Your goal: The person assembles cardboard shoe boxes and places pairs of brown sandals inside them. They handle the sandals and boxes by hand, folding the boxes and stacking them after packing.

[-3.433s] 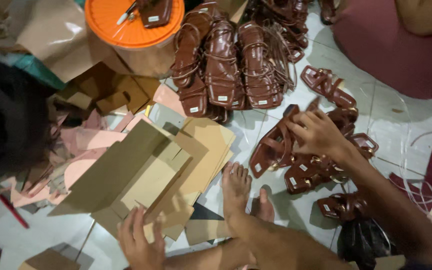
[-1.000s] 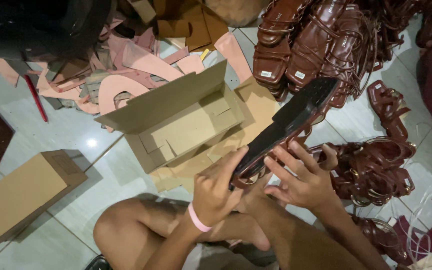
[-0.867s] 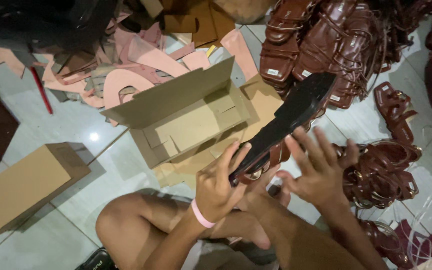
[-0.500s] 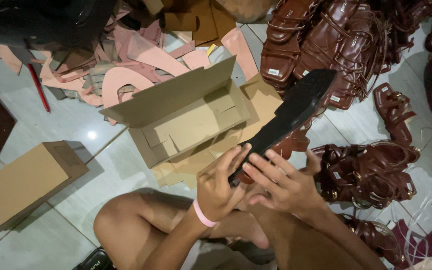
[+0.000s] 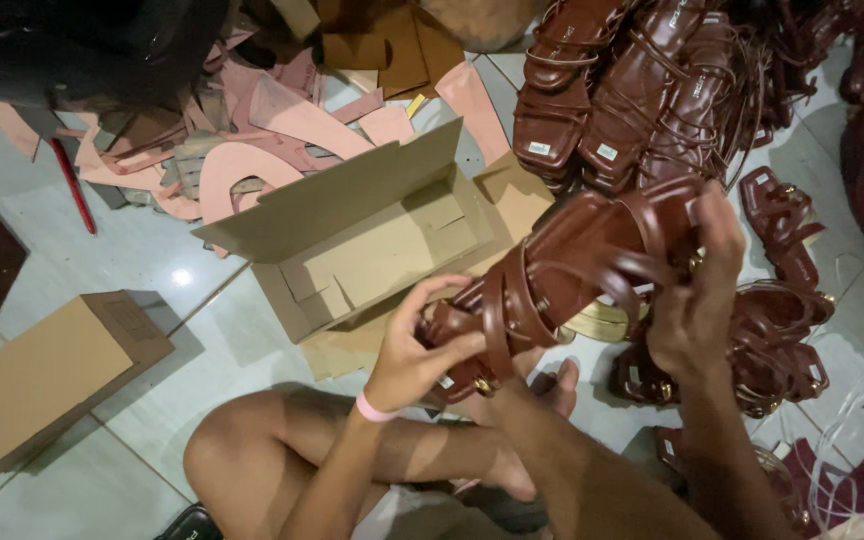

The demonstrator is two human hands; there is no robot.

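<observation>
**Strappy sandal held over an open box**

We see a brown sandal [image 5: 572, 270] carried between both hands above the tiled floor [image 5: 167, 300], just right of the open cardboard box [image 5: 372, 245]. The left hand [image 5: 417, 350] closes around the heel end, thumb on top and fingers curled beneath, so that end is steadied from below. The right hand [image 5: 697, 300] clasps the toe end, fingers wrapped over the straps near the edge. We judge the two-ended hold keeps the loose straps from sagging and presents the sandal's upper side to view. The sandal tilts, toe end higher and farther from us. Both forearms rise from the lower edge, the left wrist bearing a pink band [image 5: 372, 408], above a folded leg [image 5: 282, 450]. The box lies with its flap raised and its inside bare. More sandals [image 5: 632, 90] are heaped beyond, others [image 5: 782, 340] lie to the right; pink cut-outs [image 5: 252, 150] lie at upper left, and a closed box [image 5: 42, 375] at left.
</observation>
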